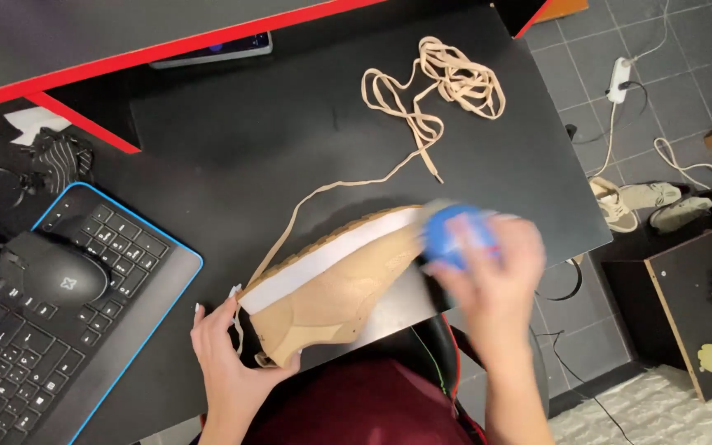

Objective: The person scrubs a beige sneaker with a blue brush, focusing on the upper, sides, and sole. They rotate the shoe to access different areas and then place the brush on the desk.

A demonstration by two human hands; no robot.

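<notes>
- A person's left hand point(228, 354) grips the heel end of a tan suede sneaker with a white sole band point(335, 284), fingers wrapped around the back of the shoe at the near edge of a black desk point(290, 124).
- The sneaker lies on its side across the desk's near edge, sole turned away from the person and toe pointing right, above a lap in dark red cloth point(356, 404).
- The right hand point(496, 276), blurred in motion, closes around a round blue object point(453, 235) held against the toe; what kind of thing it is cannot be told.
- To the left, a black computer mouse point(55, 268) rests on a black keyboard point(35, 330) edged in blue light.
- Farther out, a loose beige shoelace point(447, 82) sits in a tangled heap on the desk, one strand trailing back towards the sneaker.
- Beyond the right edge, pale sandals point(644, 202) and white cables point(620, 91) lie on the grey tiled floor point(686, 107).
</notes>
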